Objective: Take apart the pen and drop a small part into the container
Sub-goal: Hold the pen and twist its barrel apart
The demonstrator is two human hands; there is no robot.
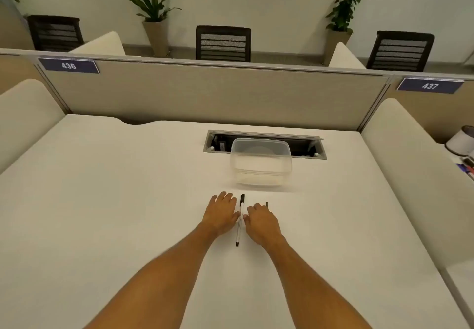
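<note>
A clear-barrelled pen (240,219) with a black cap at its far end and a black tip at its near end lies on the white desk (102,200), pointing away from me. My left hand (221,214) rests palm down just left of it, fingers spread, holding nothing. On the pen's right my right hand (261,222) lies with its fingers curled, its thumb touching or nearly touching the barrel. A small dark piece (266,204) shows just past the right fingertips; I cannot tell if it is held. A clear, open plastic container (260,165) stands beyond the pen.
A recessed cable tray (305,146) is set into the desk behind the container. A beige partition (205,92) closes off the far edge, with cream side panels at left and right. A white cup (460,142) and pens sit on the neighbouring desk at far right.
</note>
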